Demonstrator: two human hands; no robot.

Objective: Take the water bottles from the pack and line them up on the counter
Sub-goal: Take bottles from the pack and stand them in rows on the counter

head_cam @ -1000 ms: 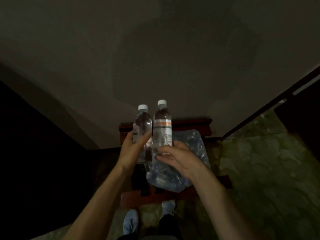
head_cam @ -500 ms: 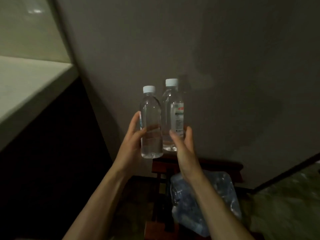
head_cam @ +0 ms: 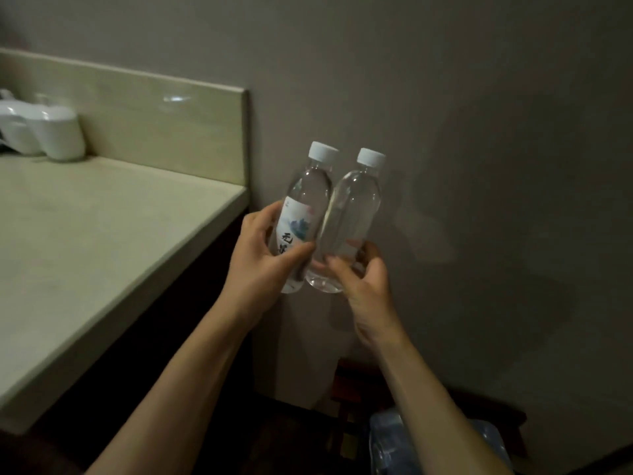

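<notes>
Two clear water bottles with white caps are held up side by side in front of the grey wall, tilted slightly right. My left hand (head_cam: 260,262) grips the left bottle (head_cam: 305,207), which shows a white label with dark characters. My right hand (head_cam: 359,282) holds the right bottle (head_cam: 352,214) near its base. The bottles touch each other. The plastic-wrapped pack (head_cam: 394,443) lies low at the bottom, partly hidden behind my right forearm. The pale counter (head_cam: 89,241) spreads out to the left, its corner just left of my left hand.
White cups (head_cam: 51,132) stand at the counter's back left against a pale backsplash (head_cam: 164,114). A dark red wooden stand (head_cam: 349,385) under the pack sits against the wall. Dark cabinet front drops below the counter edge.
The view has swung left, bringing the counter and cups into sight. Both hands have carried the bottles up and leftward, away from the pack, and the bottles now tilt to the right.
</notes>
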